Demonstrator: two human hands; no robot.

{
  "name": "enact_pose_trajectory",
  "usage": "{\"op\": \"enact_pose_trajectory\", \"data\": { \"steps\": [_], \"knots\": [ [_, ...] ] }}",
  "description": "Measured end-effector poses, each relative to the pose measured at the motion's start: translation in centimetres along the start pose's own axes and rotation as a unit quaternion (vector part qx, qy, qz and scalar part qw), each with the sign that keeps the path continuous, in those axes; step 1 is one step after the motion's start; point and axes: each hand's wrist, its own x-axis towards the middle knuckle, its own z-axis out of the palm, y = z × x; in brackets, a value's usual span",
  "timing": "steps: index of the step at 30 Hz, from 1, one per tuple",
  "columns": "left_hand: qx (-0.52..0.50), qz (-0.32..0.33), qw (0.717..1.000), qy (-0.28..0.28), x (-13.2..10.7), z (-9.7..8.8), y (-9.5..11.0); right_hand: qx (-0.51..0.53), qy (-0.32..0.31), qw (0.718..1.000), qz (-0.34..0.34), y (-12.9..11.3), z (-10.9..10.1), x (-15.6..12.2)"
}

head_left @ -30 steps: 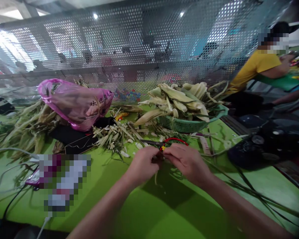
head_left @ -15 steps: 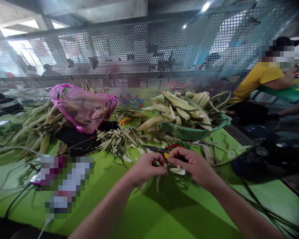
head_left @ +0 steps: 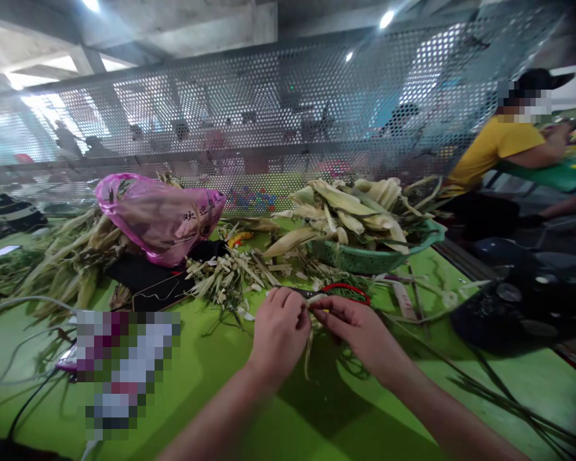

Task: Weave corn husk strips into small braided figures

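My left hand [head_left: 281, 330] is closed, knuckles upward, over a pale strip of corn husk whose tail [head_left: 308, 358] dangles below it. Thumb and fingertips of my right hand [head_left: 358, 330] pinch the same husk at its upper end, close against the left fist. Most of the piece is hidden by my fingers. Just behind the hands lie scissors with red handles [head_left: 348, 289], partly covered by them. Under the right hand, thin green strands [head_left: 355, 365] rest on the green table [head_left: 211, 390].
A green basket [head_left: 360, 259] heaped with dry husks [head_left: 338, 198] stands behind. Trimmed husk scraps [head_left: 230, 272] lie left of it, beside a pink plastic bag [head_left: 158, 214]. Cables and a blurred power strip [head_left: 141, 358] are at left, a dark bag [head_left: 504, 314] at right. A person in yellow [head_left: 499, 150] sits beyond.
My left hand has turned knuckles-up and closed more tightly. The right hand has come up against it, and the white piece that showed beneath its fingers is now out of sight.
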Motion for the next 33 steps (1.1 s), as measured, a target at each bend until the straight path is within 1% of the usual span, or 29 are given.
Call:
{"op": "enact_pose_trajectory", "data": {
  "steps": [2,5,8,11,14,18,21,23,25,26,27,29,31,33],
  "knots": [
    [0.017,0.033,0.999,0.002,-0.2,0.1,0.2,0.035,0.012,0.999,0.019,0.0,0.2,0.0],
    [0.032,0.074,0.997,-0.002,-0.5,0.5,0.4,0.064,0.031,0.997,0.028,-0.3,0.1,0.1],
    [0.032,0.088,0.996,0.002,-0.7,0.8,0.5,0.076,0.033,0.996,0.041,-0.5,-0.3,0.3],
    [0.018,0.07,0.997,-0.006,-0.8,1.0,0.7,0.092,0.026,0.994,0.056,-0.3,-0.5,0.5],
    [-0.011,0.042,0.998,-0.033,-0.8,0.9,0.8,0.093,0.021,0.994,0.058,0.2,-0.5,0.7],
    [-0.09,-0.028,0.992,-0.081,-0.3,0.0,0.8,0.038,0.025,0.998,0.053,0.9,-0.7,0.9],
    [-0.195,-0.09,0.97,-0.112,0.6,-1.1,0.4,0.004,0.022,0.998,0.067,0.9,-0.9,1.0],
    [-0.288,-0.125,0.942,-0.122,1.2,-1.8,-0.2,0.008,0.016,0.997,0.081,0.8,-1.2,1.0],
    [-0.348,-0.146,0.918,-0.122,1.6,-2.2,-0.9,0.024,0.009,0.996,0.091,0.6,-1.4,1.0],
    [-0.354,-0.152,0.915,-0.12,1.8,-2.4,-1.3,0.033,0.005,0.995,0.094,0.5,-1.5,1.0],
    [-0.346,-0.154,0.918,-0.118,1.9,-2.5,-1.6,0.042,0.001,0.995,0.096,0.4,-1.6,1.0],
    [-0.306,-0.148,0.933,-0.121,2.0,-2.5,-2.1,0.053,-0.005,0.993,0.101,0.3,-1.8,1.0],
    [-0.274,-0.131,0.943,-0.134,2.0,-2.4,-2.3,0.06,-0.012,0.992,0.107,0.2,-1.8,1.0],
    [-0.264,-0.116,0.947,-0.14,1.9,-2.2,-2.2,0.069,-0.019,0.991,0.11,0.1,-1.8,1.0]
  ]
}}
